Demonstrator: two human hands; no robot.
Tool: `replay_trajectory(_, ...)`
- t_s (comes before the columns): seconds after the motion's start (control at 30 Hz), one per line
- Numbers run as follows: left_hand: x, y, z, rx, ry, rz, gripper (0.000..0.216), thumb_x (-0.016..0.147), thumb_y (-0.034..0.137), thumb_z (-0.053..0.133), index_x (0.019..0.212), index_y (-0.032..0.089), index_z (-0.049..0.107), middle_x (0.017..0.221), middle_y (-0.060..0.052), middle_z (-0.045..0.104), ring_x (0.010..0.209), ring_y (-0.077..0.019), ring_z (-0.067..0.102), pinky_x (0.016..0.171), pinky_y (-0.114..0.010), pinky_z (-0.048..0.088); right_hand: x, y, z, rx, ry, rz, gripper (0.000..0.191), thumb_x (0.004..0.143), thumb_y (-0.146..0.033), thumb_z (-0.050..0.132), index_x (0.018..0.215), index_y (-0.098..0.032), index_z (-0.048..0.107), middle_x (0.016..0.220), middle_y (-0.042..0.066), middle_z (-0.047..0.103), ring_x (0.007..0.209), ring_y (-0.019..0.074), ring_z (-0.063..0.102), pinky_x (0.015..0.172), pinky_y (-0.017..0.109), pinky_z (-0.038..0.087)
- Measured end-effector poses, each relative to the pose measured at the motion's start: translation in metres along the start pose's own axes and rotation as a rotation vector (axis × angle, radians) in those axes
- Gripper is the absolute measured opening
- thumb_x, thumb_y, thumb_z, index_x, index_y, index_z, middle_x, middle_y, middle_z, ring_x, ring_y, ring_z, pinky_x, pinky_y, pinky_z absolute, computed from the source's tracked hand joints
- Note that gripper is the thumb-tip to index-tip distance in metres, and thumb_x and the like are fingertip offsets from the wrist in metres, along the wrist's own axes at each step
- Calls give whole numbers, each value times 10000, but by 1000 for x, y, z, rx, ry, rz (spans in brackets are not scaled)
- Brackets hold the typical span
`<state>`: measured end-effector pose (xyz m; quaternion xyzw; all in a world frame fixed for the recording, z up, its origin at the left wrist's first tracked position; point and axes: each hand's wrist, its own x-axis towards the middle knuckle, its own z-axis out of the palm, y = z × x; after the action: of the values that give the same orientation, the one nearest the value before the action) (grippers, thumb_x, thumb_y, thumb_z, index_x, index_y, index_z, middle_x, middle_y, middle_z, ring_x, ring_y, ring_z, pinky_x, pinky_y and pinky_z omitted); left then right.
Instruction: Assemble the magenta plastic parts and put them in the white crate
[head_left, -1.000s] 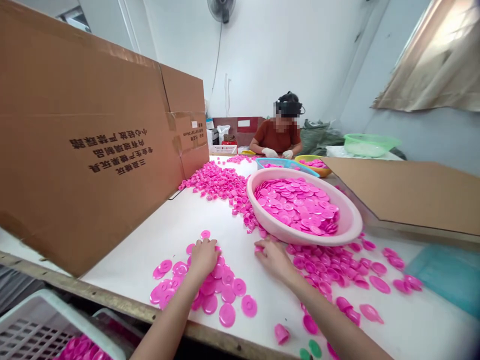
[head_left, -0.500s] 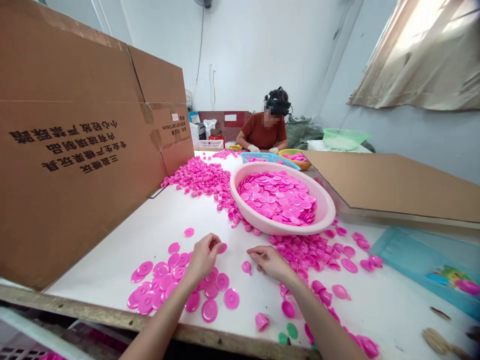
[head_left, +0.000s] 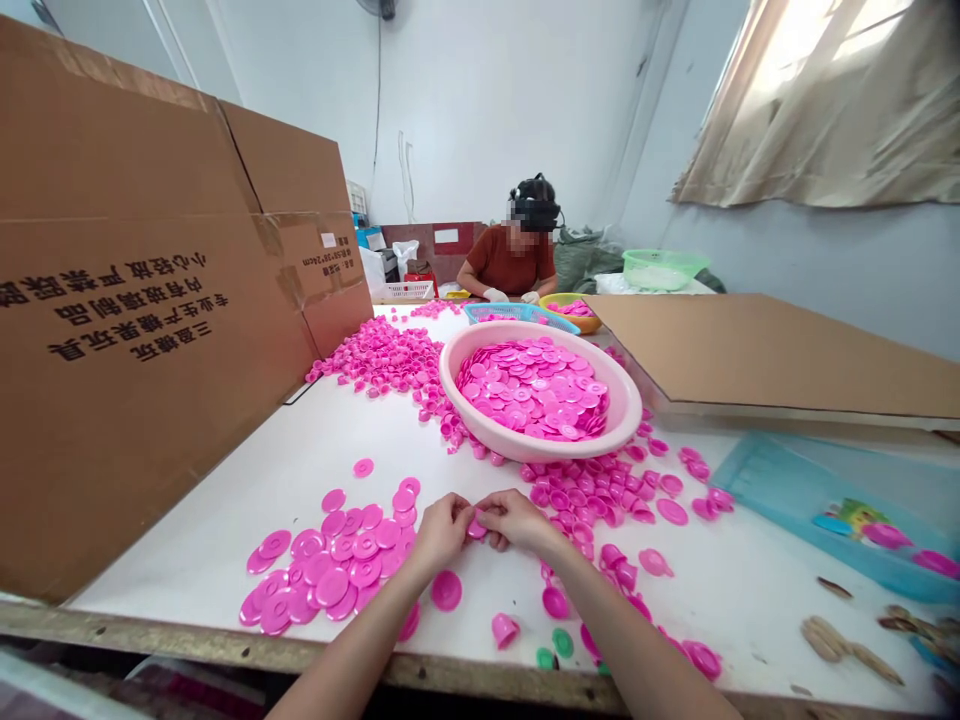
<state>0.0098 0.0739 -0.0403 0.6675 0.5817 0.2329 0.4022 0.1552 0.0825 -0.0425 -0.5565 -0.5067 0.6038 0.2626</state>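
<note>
My left hand [head_left: 448,530] is closed in a pinch at the middle of the table. My right hand [head_left: 514,522] meets it, fingers bent and closed at the same spot. A small pink plastic piece [head_left: 476,525] shows between the fingertips, apparently a disc against a small toy cup; fingers hide most of it. To the left of my hands lies a spread of pink plastic discs [head_left: 331,587], like toy saucers. Pink toy cups [head_left: 592,497] are heaped to the right. One loose cup [head_left: 505,630] sits near the front edge.
A pink basin [head_left: 630,425] full of discs stands beyond my hands. Tall cardboard box [head_left: 150,420] at left, cardboard sheet [head_left: 765,350] at right. A blue tray [head_left: 772,520] lies right. A co-worker [head_left: 517,262] with gloved hands sits across the table behind a blue basket [head_left: 495,312].
My hands have come together from apart. The loose cup that lay between them no longer shows on the table. The view has shifted slightly to the right.
</note>
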Motion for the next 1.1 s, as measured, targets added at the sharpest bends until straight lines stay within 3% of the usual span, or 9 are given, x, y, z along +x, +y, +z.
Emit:
replay_trajectory(0.1,0,5,-3,189,5,58,221,819,296,314,785,169,492,747,-52,596,647,-136,536,560,-238,346,-1,-2,4,-19,11,62,108,760,-218,545,787,-115,554,480,-6,567,403,104,551,389,197,458)
replay_trajectory(0.27,19,23,-18,395,-180,51,206,793,324,375,804,162,502,775,-63,583,659,-158,521,560,-251,331,-3,-4,6,-34,-8,109,93,789,-175,494,714,-121,504,468,7,570,387,118,559,362,203,462)
replay_trajectory(0.3,23,27,-18,408,-138,56,217,800,328,367,812,161,504,803,-69,577,692,-165,519,586,-259,338,-3,-4,6,-28,-10,110,93,794,-164,479,713,-123,498,459,3,565,386,117,559,359,197,460)
replay_trajectory(0.43,33,38,-1,541,243,96,223,825,282,335,958,181,482,997,-83,502,897,-207,451,727,-313,321,-6,-6,4,-5,-9,119,59,789,-128,466,730,-131,474,458,-17,556,377,110,558,342,179,451)
replay_trajectory(0.5,31,38,11,586,335,62,228,815,239,357,1009,203,471,1036,-77,472,928,-215,418,741,-324,307,-8,-8,1,-25,-19,138,56,779,-128,479,725,-129,464,464,-20,556,368,104,555,338,168,445)
replay_trajectory(0.73,26,25,19,538,406,35,260,811,200,351,1038,239,472,1081,-70,415,944,-218,378,757,-330,285,-4,-10,-6,-186,-86,180,129,753,-204,534,662,-132,478,470,-15,558,378,110,565,349,173,450)
replay_trajectory(0.97,23,28,15,502,435,104,268,827,217,314,1027,245,491,1093,-62,446,950,-219,382,766,-332,277,-4,-3,-4,-267,-106,194,208,812,-226,432,618,-154,417,388,-39,513,294,93,506,336,177,422)
replay_trajectory(1.1,24,31,15,530,384,132,275,850,277,275,953,222,524,911,-61,558,870,-217,443,728,-334,285,-6,3,-1,-246,-53,133,195,803,-218,408,619,-154,423,428,-30,523,291,85,492,311,167,392)
